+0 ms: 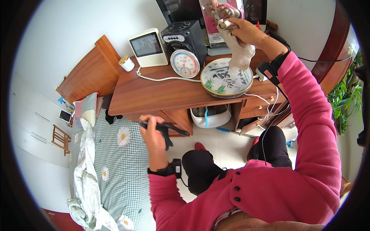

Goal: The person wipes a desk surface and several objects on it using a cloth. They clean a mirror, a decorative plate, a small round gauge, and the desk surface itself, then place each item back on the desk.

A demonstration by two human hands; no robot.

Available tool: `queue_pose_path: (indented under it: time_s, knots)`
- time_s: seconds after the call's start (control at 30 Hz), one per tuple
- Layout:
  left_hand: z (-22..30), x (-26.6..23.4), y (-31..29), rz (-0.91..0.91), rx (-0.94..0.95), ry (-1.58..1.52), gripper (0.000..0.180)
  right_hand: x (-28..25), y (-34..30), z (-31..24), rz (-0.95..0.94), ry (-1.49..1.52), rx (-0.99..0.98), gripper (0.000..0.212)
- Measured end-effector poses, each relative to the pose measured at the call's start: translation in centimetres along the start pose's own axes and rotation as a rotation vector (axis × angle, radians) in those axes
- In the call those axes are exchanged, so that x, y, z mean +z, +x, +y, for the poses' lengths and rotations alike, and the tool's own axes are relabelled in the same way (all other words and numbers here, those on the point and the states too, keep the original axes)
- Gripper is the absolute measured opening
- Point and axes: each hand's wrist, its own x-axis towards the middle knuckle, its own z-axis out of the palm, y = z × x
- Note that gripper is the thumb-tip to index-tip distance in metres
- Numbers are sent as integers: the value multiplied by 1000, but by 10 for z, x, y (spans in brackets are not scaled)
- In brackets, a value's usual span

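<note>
My right hand (pixel 246 32) is raised over the desk and closed on the upper end of a beige-grey sock (pixel 242 54). The sock hangs down in front of a round tin (pixel 216 77) with a patterned lid and gold rim, covering part of it. Off the desk's front edge, my left hand (pixel 152 134) is closed around a limp black cloth (pixel 166 135). The cloth drapes from the fingers toward the right; its exact kind cannot be made out. A mirror (pixel 212 29) behind the tin reflects hands and a pink sleeve.
On the wooden desk (pixel 154 90) stand a white-framed screen (pixel 146 45), a black speaker (pixel 194 38), a round dial thermometer (pixel 185 63) and a white jar (pixel 126 63). White cables trail over the desk's right side. A white bin (pixel 210 120) sits underneath; a bed (pixel 119 169) lies left.
</note>
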Motion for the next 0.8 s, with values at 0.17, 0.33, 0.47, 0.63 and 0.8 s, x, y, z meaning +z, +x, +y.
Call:
queue_pose_path:
  time_s: [0.17,0.33,0.47,0.63,0.8]
  knots:
    - [46,31,55,-67,32,107,9,-2,-13,-8,-73,42,11,51]
    - [54,65,95,-88,-20,158,16,1,-24,-4,-29,44,31,50]
    - [52,79,100,-91,-38,77,24,-13,-32,0,-22,177,40,46]
    - [43,78,85,-115,-66,95,29,-50,-58,-19,39,566,51,40]
    - [37,68,31,-546,-43,-54,42,-67,-121,-47,-147,748,-121,38]
